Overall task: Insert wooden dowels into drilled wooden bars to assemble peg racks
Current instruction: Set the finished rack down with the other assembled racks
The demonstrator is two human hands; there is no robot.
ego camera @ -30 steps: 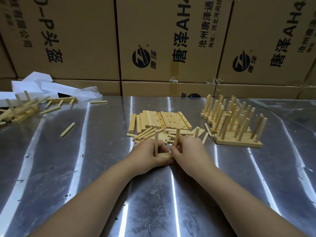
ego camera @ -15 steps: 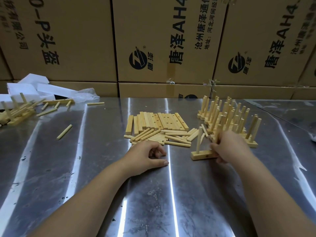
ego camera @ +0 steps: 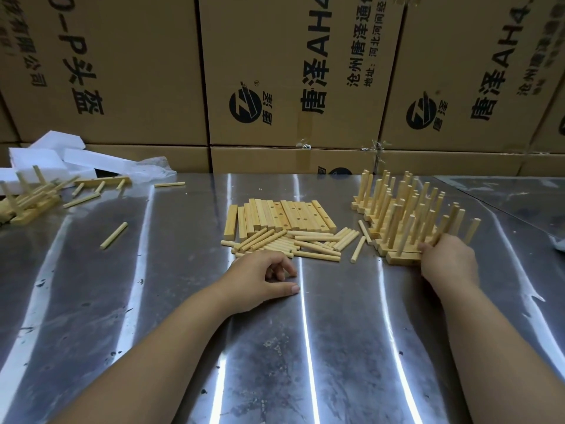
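Note:
A row of drilled wooden bars (ego camera: 278,217) lies flat at the middle of the metal table (ego camera: 153,301), with a heap of loose dowels (ego camera: 293,241) just in front of it. To the right stands a cluster of finished peg racks (ego camera: 400,206). My right hand (ego camera: 448,260) grips the near end of a peg rack (ego camera: 400,257) set against the front of that cluster. My left hand (ego camera: 264,278) rests on the table in front of the dowels, fingers loosely curled, holding nothing.
Stacked cardboard boxes (ego camera: 275,71) wall off the back of the table. At the far left lie white foam blocks (ego camera: 46,154), a few tipped racks (ego camera: 27,200) and stray dowels (ego camera: 113,235).
My right hand carried the assembled rack from the table's middle to the right and set it against the finished cluster. My left hand let go and stayed resting on the table.

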